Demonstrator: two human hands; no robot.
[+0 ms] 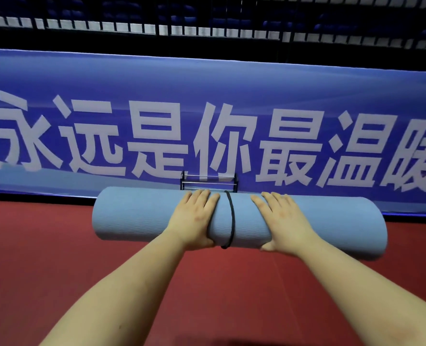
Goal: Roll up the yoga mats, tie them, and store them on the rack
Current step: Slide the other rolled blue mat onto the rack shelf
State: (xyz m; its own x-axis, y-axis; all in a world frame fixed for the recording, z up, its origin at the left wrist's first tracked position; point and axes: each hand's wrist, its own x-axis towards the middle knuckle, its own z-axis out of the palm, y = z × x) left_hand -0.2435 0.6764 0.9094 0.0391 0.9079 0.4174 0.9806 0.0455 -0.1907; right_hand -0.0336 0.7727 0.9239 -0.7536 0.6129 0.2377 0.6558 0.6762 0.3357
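The left hand (194, 216) and right hand (279, 216) both grip the rolled blue foam yoga mat (137, 216), held in the air. Between the hands a thin black band (231, 221) circles it. Beyond the hands stands a small black metal rack (208, 182).

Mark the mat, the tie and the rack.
mat (137, 216), head view, on the roll's bare left half.
tie (231, 218), head view, on the black loop around the roll's middle.
rack (208, 182), head view, on the bars showing above the roll.
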